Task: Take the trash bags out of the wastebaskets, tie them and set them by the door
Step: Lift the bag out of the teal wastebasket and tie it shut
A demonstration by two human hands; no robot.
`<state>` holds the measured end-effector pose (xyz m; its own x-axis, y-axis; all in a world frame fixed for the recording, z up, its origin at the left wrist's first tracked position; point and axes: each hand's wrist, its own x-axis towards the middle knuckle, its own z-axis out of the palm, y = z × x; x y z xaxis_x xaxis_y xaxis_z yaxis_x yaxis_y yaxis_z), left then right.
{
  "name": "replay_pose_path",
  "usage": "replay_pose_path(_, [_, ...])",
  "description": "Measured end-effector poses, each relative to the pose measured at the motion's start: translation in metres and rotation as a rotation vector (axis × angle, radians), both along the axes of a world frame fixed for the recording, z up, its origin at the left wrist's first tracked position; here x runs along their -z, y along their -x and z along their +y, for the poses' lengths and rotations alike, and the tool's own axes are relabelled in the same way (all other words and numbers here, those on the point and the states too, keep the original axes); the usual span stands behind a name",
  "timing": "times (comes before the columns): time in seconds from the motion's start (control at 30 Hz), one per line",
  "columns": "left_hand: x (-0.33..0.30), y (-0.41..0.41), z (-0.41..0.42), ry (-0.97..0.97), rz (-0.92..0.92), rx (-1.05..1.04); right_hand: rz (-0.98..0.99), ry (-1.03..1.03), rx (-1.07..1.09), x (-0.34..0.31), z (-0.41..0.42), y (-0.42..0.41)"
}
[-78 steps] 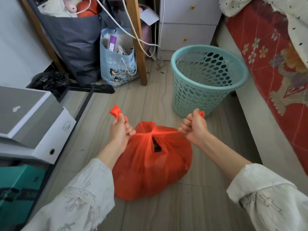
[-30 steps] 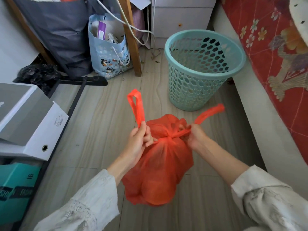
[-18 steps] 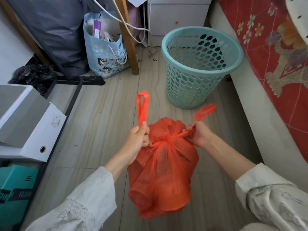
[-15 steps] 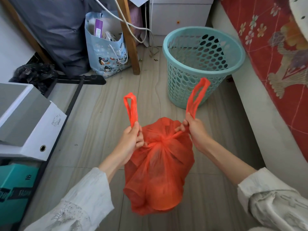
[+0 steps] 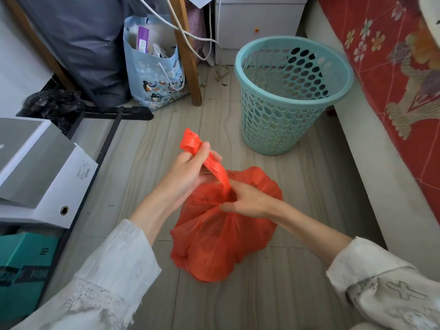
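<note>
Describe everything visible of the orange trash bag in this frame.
The thin, translucent orange plastic trash bag looks full and rounded, its mouth gathered at the top, with dark shapes showing faintly through the film. It is on or just above the grey wood-look floor, near the empty teal perforated plastic wastebasket and apart from it. The left hand pinches one handle strip pulled up and leftward; the right hand grips the gathered neck. No second handle shows.
</note>
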<state>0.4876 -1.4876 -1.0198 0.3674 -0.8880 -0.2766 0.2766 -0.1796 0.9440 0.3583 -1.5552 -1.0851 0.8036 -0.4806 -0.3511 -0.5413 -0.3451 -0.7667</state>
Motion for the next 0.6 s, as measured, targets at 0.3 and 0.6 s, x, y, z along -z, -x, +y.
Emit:
replay_pose_path(0.3, [0.027,-0.001,0.007,-0.114,-0.268,-0.059,-0.1,-0.07,0.076,-0.002,0.005,0.004])
replay_pose_path(0.6, [0.063,-0.002,0.039,-0.292,-1.252,0.569,-0.064,-0.317,0.347,-0.002,-0.007,0.004])
